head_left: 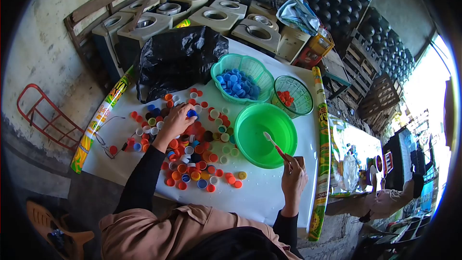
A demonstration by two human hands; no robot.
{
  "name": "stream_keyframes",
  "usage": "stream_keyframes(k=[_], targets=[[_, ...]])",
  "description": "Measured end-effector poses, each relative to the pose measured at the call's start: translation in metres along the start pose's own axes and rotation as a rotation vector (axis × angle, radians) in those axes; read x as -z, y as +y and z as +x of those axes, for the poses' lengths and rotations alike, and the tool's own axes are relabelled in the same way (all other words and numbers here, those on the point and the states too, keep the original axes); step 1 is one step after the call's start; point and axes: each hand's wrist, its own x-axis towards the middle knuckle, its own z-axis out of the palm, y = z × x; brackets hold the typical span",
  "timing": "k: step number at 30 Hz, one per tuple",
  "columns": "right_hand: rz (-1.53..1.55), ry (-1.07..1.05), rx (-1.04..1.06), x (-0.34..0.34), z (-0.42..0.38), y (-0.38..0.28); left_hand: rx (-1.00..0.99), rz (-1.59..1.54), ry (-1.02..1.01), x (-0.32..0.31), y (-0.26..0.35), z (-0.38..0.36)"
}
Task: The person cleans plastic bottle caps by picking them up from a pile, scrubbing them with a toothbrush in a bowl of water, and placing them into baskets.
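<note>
My left hand (pixel 177 123) reaches over a spread of loose plastic bottle caps (pixel 196 158), mostly orange and red with some white, blue and green. Its fingertips are closed on a blue bottle cap (pixel 192 113). In my right hand (pixel 294 177) is a toothbrush (pixel 272 140), its white head pointing over a bright green basin (pixel 243 151). Beyond the basin, a teal plastic basket (pixel 222 62) holds many blue caps (pixel 238 84). A smaller green basket (pixel 307 100) with red-orange caps (pixel 285 98) stands beside it.
A black plastic bag (pixel 180 60) lies at the table's far left. Bright printed rolls line the left (pixel 101 118) and right (pixel 321 163) edges of the white table (pixel 262 195). Old machine casings (pixel 216 18) crowd behind. Another person (pixel 385 202) is at the right.
</note>
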Motion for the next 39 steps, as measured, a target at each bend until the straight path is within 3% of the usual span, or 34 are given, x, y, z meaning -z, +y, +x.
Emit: stream_keyframes(k=[4, 9, 11, 20, 24, 27, 28, 31, 33, 39], targets=[[-0.099, -0.051, 0.013, -0.003, 0.014, -0.005, 0.062, 0.163, -0.183, 0.008, 0.001, -0.001], [-0.066, -0.098, 0.140, -0.014, 0.024, -0.008, 0.022, 0.344, -0.150, -0.004, 0.013, 0.001], [-0.104, -0.135, 0.091, -0.015, 0.025, -0.013, -0.032, 0.410, -0.179, -0.015, 0.009, 0.002], [-0.079, -0.101, 0.049, -0.011, 0.016, -0.006, -0.056, 0.322, -0.078, -0.019, 0.004, 0.006], [-0.067, -0.104, 0.013, -0.005, 0.013, -0.004, -0.065, 0.141, -0.097, -0.008, 0.017, 0.019], [-0.103, -0.114, 0.016, -0.007, 0.009, -0.001, 0.030, -0.436, -0.101, -0.004, 0.066, 0.030], [-0.060, -0.083, -0.009, -0.007, 0.008, -0.003, -0.078, -0.455, -0.037, -0.008, 0.083, 0.033], [0.063, -0.004, -0.076, -0.006, 0.005, -0.011, -0.024, -0.671, -0.224, -0.027, 0.124, 0.038], [0.146, 0.032, -0.123, -0.003, 0.001, -0.019, 0.168, -1.067, -0.322, -0.069, 0.129, 0.039], [0.348, 0.111, -0.085, -0.008, -0.016, -0.030, 0.351, -1.355, -0.483, -0.120, 0.147, 0.044]])
